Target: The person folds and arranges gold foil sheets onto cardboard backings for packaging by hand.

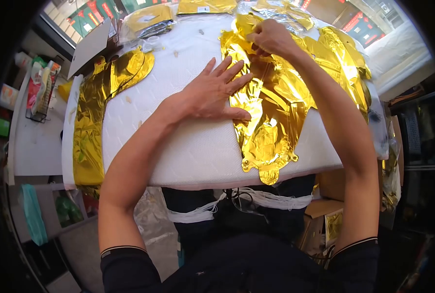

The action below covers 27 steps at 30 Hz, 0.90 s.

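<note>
A shiny gold foil piece (pixel 271 112) lies flat on the white padded table (pixel 178 151), its rounded tab near the front edge. My left hand (pixel 217 90) rests with fingers spread, its fingertips and thumb on the foil's left edge. At the far end of the same foil, my right hand (pixel 271 39) is closed, its fingers pinching the crinkled gold material. More gold foil (pixel 342 61) lies to the right, beyond my right forearm. Another gold foil piece (pixel 90 132) hangs over the table's left side.
Clear-bagged gold packs (pixel 149 22) and a labelled one (pixel 207 6) lie along the back edge. A grey-white box flap (pixel 89 46) stands at the back left. White strings (pixel 276 199) hang below the front edge, near an open cardboard box (pixel 320 210).
</note>
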### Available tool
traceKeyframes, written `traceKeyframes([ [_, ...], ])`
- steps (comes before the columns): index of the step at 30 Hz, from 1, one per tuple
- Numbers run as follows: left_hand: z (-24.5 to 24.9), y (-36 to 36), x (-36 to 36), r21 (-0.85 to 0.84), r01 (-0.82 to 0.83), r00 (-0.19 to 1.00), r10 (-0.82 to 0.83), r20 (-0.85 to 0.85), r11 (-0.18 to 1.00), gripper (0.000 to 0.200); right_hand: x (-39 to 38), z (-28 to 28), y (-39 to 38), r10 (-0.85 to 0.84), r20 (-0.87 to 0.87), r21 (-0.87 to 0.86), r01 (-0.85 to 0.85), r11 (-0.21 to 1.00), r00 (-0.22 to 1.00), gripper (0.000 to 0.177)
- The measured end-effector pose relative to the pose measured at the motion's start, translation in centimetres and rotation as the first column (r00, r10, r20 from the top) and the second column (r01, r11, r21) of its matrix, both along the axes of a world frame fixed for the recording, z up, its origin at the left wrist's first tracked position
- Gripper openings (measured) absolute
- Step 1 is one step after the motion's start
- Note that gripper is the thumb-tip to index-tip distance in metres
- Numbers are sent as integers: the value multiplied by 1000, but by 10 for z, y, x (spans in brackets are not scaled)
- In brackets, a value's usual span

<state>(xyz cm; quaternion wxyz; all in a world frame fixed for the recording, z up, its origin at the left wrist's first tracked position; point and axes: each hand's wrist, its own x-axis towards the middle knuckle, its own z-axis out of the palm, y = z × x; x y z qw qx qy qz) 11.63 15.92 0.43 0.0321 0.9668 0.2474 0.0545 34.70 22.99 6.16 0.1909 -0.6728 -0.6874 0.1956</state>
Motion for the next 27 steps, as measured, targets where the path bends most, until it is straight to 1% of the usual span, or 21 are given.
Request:
traceKeyframes([
  [1,0,0,0,-2,-5,1000,5,-9,1000,102,-2,-5,0,46,148,89,-59,994,988,37],
  [2,1,0,0,-7,-9,1000,9,-17,1000,102,0,-6,0,45,150,90,-59,994,988,37],
  [4,1,0,0,-5,-7,1000,7,-5,1000,102,6,1,-3,21,-113,-33,-25,999,993,40],
  [5,0,0,-1,-9,-7,1000,7,4,1000,102,14,8,-8,-18,-271,-92,-7,996,962,44],
  [6,-1,-1,-1,-14,-8,1000,8,11,1000,102,26,16,-18,-45,-287,-58,29,998,957,45],
  [7,0,-1,-1,-25,-11,1000,11,4,1000,102,43,21,-26,-101,-324,-60,86,994,940,46],
  [8,0,0,-1,-34,-13,1000,13,0,999,102,61,30,-40,-140,-300,-67,126,990,943,46],
  [9,1,0,-1,-34,-10,1000,11,13,999,102,79,38,-52,-217,-255,-106,196,975,942,44],
  [11,1,1,-1,-52,-13,1000,13,1,999,101,121,35,-75,-340,-213,-156,311,937,916,40],
  [12,1,1,0,-46,-1,1000,1,10,999,101,135,32,-87,-410,-194,-209,371,905,891,42],
  [14,-1,3,-1,-54,0,1000,0,10,999,103,156,21,-108,-484,-112,-287,438,852,868,44],
  [16,0,2,-2,-56,7,1000,-7,9,998,103,158,16,-120,-541,-58,-325,497,805,839,46],
  [17,0,3,-2,-51,2,1000,-2,1,999,103,159,13,-123,-562,-110,-353,496,793,820,44],
  [18,1,2,-1,-47,-2,1000,2,-7,999,104,157,9,-124,-568,-114,-350,502,791,815,44],
  [20,2,1,-1,-45,-5,1000,4,-25,999,103,153,-1,-122,-561,-252,-329,475,816,789,41],
  [21,4,1,0,-45,-17,999,15,-42,999,102,149,-6,-118,-568,-357,-307,481,821,742,42],
  [22,5,1,0,-39,-13,999,11,-45,999,102,150,-11,-113,-568,-362,-303,483,822,739,42],
  [24,6,1,0,-42,-16,998,14,-59,999,102,145,-13,-105,-504,-377,-333,394,857,777,42],
  [25,6,1,0,-37,-15,998,13,-62,999,102,139,-12,-104,-483,-383,-312,382,870,788,38],
  [26,5,0,0,-42,-13,998,11,-55,999,102,133,-10,-102,-482,-386,-310,381,871,787,38],
  [27,6,0,0,-48,-12,999,10,-48,999,102,128,-8,-101,-429,-379,-287,337,897,820,36],
])
